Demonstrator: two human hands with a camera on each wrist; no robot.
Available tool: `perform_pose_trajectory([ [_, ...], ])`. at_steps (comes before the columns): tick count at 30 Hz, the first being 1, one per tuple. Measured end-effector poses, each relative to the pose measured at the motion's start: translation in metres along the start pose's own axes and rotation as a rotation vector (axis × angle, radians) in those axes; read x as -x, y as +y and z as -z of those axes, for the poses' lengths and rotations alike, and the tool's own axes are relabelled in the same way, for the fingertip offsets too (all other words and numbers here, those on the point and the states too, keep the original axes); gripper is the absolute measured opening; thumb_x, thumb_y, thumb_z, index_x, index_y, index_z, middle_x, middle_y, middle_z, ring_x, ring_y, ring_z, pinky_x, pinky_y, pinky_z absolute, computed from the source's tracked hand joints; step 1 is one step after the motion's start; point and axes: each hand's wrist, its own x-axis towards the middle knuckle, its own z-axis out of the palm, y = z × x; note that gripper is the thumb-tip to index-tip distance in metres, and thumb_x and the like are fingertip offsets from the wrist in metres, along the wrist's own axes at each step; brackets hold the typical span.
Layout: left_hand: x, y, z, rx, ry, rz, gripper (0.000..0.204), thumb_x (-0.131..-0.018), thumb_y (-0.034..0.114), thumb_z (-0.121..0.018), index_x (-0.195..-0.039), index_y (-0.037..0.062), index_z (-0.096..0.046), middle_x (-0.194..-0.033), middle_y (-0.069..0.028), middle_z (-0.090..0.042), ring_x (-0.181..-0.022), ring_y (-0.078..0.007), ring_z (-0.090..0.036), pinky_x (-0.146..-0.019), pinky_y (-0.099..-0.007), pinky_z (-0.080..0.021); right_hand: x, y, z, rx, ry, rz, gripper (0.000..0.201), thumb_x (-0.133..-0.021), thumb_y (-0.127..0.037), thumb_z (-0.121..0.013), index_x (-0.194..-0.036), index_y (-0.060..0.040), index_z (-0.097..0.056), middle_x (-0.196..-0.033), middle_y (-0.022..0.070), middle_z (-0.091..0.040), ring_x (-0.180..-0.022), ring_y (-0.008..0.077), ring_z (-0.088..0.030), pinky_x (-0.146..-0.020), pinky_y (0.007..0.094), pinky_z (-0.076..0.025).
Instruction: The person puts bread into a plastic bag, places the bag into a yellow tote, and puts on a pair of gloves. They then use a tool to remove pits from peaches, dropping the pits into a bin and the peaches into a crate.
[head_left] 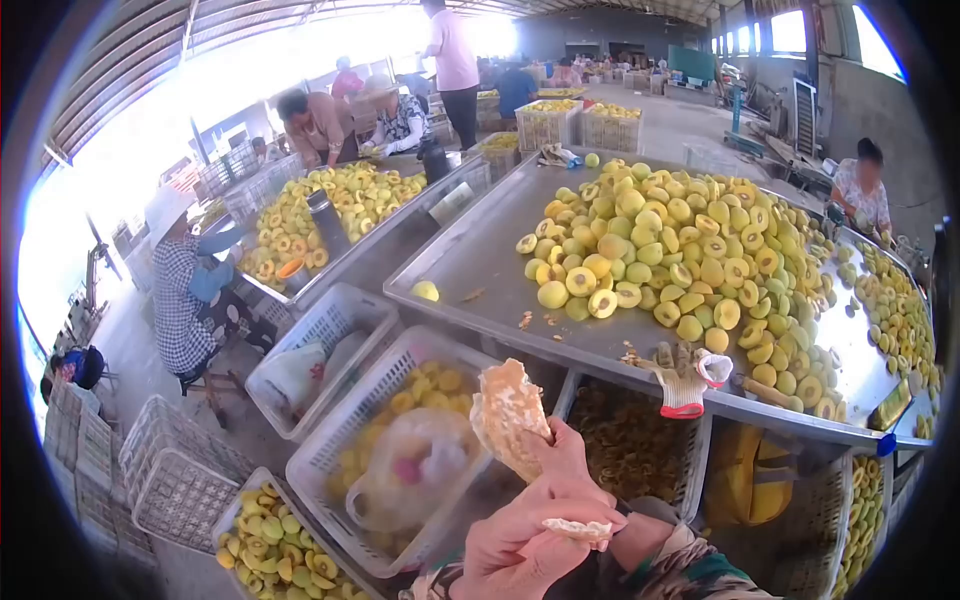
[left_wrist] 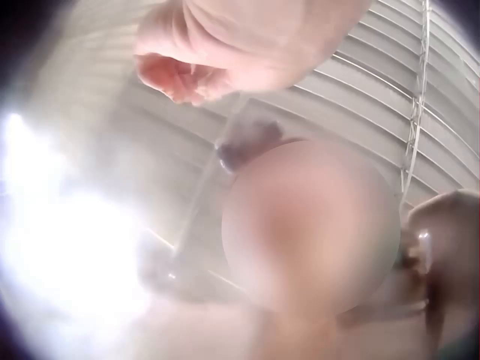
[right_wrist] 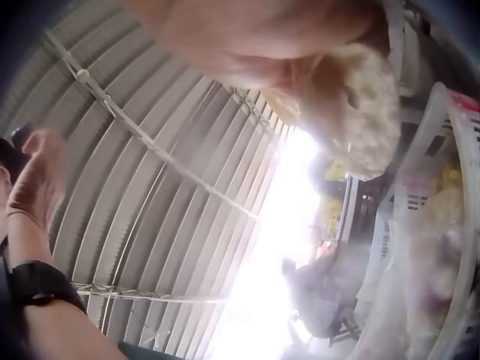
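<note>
While my hands are raised at the bottom centre of the head view, my right hand (head_left: pixel 560 455) grips a large torn piece of flatbread (head_left: pixel 508 415), fingers curled round its lower edge so the bread stands up above my fist toward the middle of the frame. Just below it, my left hand (head_left: pixel 520 545) pinches a small scrap of bread (head_left: pixel 585 530) between thumb and fingers, its knuckles touching the heel of my right hand. In the right wrist view the flatbread (right_wrist: pixel 360 112) shows at the upper right, pale and rough, under my curled fingers (right_wrist: pixel 262 37). The left wrist view is too blurred to show my fingers clearly. Behind my hands, in the middle of the head view, white plastic crates (head_left: pixel 330 460) sit side by side, one holding a clear plastic bag (head_left: pixel 415 470) over yellow fruit. Above them, at the centre right, a metal table (head_left: pixel 480 260) carries a heap of halved peaches (head_left: pixel 680 260), with a work glove (head_left: pixel 685 380) lying on its near edge. At the upper left, seated workers (head_left: pixel 185 290) bend over another table.
</note>
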Motion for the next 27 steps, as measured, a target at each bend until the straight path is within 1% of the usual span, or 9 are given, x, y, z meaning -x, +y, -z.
perform_pose_trajectory([
  [5, 0.004, 0.003, 0.011, -0.01, -0.166, 0.156, 0.043, -0.096, 0.027, -0.054, -0.125, -0.0053, -0.052, -0.115, -0.0205, -0.058, -0.109, -0.0312, -0.053, -0.106, -0.0475, -0.029, 0.003, 0.002, -0.003, 0.007, 0.001, -0.013, 0.025, -0.085, -0.018, -0.067, -0.098, 0.0021, -0.061, -0.079, 0.007, -0.067, -0.07, 0.0072, -0.055, -0.064, 0.028, -0.048],
  [7, -0.011, -0.006, 0.008, 0.102, -0.138, -0.111, 0.03, -0.089, 0.017, -0.065, -0.109, -0.0008, -0.051, -0.097, -0.0158, -0.057, -0.084, -0.025, -0.056, -0.075, -0.0355, -0.042, 0.001, -0.004, -0.005, -0.036, -0.008, -0.019, 0.025, -0.085, -0.018, -0.067, -0.098, 0.0021, -0.061, -0.078, 0.0059, -0.066, -0.069, 0.0069, -0.055, -0.063, 0.0277, -0.048],
  [9, -0.019, -0.002, 0.004, 0.165, -0.091, -0.224, 0.027, -0.085, 0.011, -0.07, -0.1, 0.0015, -0.05, -0.087, -0.0135, -0.055, -0.071, -0.0215, -0.057, -0.058, -0.0293, -0.047, 0.002, -0.006, -0.006, -0.046, -0.007, -0.021, 0.025, -0.085, -0.018, -0.067, -0.099, 0.0019, -0.061, -0.078, 0.0048, -0.066, -0.069, 0.0066, -0.055, -0.063, 0.0271, -0.048],
  [11, -0.017, 0.013, -0.005, 0.181, -0.027, -0.194, 0.026, -0.083, 0.009, -0.071, -0.097, 0.0014, -0.05, -0.083, -0.0138, -0.055, -0.068, -0.0208, -0.055, -0.056, -0.0288, -0.046, 0.002, -0.004, -0.004, -0.018, 0.001, -0.009, 0.025, -0.085, -0.018, -0.067, -0.099, 0.0017, -0.061, -0.078, 0.0039, -0.065, -0.069, 0.0063, -0.054, -0.063, 0.0263, -0.048],
  [15, -0.013, -0.001, 0.009, 0.125, -0.04, -0.324, 0.022, -0.084, 0.009, -0.068, -0.095, 0.0014, -0.051, -0.08, -0.013, -0.055, -0.067, -0.0207, -0.054, -0.055, -0.029, -0.045, 0.001, 0.003, -0.002, -0.051, -0.02, -0.016, 0.025, -0.085, -0.018, -0.068, -0.1, 0.0019, -0.062, -0.08, 0.0043, -0.066, -0.071, 0.006, -0.055, -0.064, 0.0265, -0.048],
  [18, -0.01, 0.016, 0.005, 0.014, -0.008, -0.255, 0.019, -0.085, 0.009, -0.067, -0.093, 0.002, -0.051, -0.08, -0.0121, -0.054, -0.069, -0.0208, -0.054, -0.055, -0.029, -0.045, 0.002, 0.004, -0.008, -0.134, 0.014, 0.013, 0.026, -0.086, -0.018, -0.067, -0.101, 0.0016, -0.061, -0.082, 0.0057, -0.066, -0.072, 0.007, -0.057, -0.065, 0.0276, -0.049],
  [22, -0.007, 0.009, -0.001, -0.06, 0.096, -0.308, 0.021, -0.085, 0.014, -0.067, -0.089, 0.0022, -0.051, -0.083, -0.0143, -0.05, -0.072, -0.0228, -0.049, -0.059, -0.0306, -0.039, 0.013, -0.021, -0.001, 0.145, 0.038, 0.021, 0.026, -0.086, -0.022, -0.066, -0.1, 0.0, -0.061, -0.081, 0.0135, -0.065, -0.072, 0.0171, -0.06, -0.067, 0.0341, -0.049],
  [24, -0.006, 0.005, 0.004, -0.117, 0.112, -0.309, 0.021, -0.083, 0.012, -0.067, -0.088, 0.0014, -0.05, -0.086, -0.016, -0.049, -0.074, -0.0238, -0.047, -0.06, -0.0316, -0.038, 0.007, 0.002, -0.008, 0.138, 0.059, 0.097, 0.027, -0.085, -0.023, -0.065, -0.099, 0.0001, -0.061, -0.081, 0.0184, -0.064, -0.071, 0.0269, -0.061, -0.067, 0.0365, -0.048],
  [27, -0.01, -0.001, 0.004, -0.175, 0.116, -0.339, 0.02, -0.081, 0.01, -0.068, -0.086, 0.0021, -0.05, -0.086, -0.0157, -0.048, -0.074, -0.0238, -0.046, -0.06, -0.0319, -0.037, 0.013, -0.013, -0.014, 0.067, 0.081, 0.079, 0.027, -0.085, -0.022, -0.065, -0.098, 0.0007, -0.06, -0.079, 0.0195, -0.062, -0.071, 0.0312, -0.06, -0.067, 0.0383, -0.047],
])
